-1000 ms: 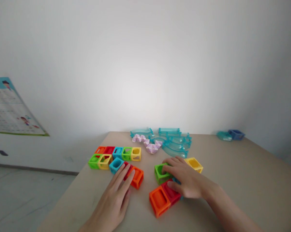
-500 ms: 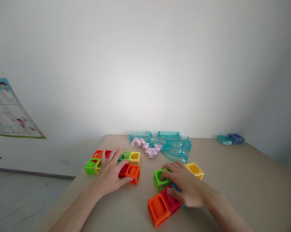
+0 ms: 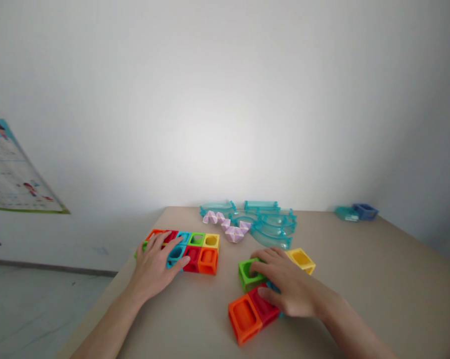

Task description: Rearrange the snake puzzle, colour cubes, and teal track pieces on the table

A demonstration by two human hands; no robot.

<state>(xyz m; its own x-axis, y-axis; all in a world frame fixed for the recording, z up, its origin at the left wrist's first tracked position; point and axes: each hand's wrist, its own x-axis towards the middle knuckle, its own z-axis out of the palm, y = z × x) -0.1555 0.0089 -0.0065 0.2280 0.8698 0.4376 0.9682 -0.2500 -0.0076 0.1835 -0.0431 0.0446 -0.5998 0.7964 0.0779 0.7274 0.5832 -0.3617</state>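
Observation:
My left hand (image 3: 152, 269) lies across the left part of a two-row block of hollow plastic cubes (image 3: 208, 259), fingers spread over their tops and thumb near a red cube. The block has orange, red, blue, green and yellow cubes side by side; my hand hides some at its left end. My right hand (image 3: 284, 281) is curled over a second, looser group. Its fingers hook onto a green cube (image 3: 249, 274) and its thumb presses a red cube (image 3: 264, 303). An orange cube (image 3: 244, 319) adjoins the red one. A blue cube is mostly covered by my palm; a yellow cube (image 3: 301, 260) shows beyond my knuckles.
Behind the cubes lie several translucent teal track pieces (image 3: 273, 232) and a lilac folding snake toy (image 3: 235, 233). A teal piece (image 3: 347, 214) and a dark blue cube (image 3: 366, 212) sit at the table's back right. A wall stands behind the table (image 3: 359, 279).
The front red and orange cubes on the left have straightened flush with the back row. My left hand has shifted left, uncovering blue cubes. My right hand stays on its group.

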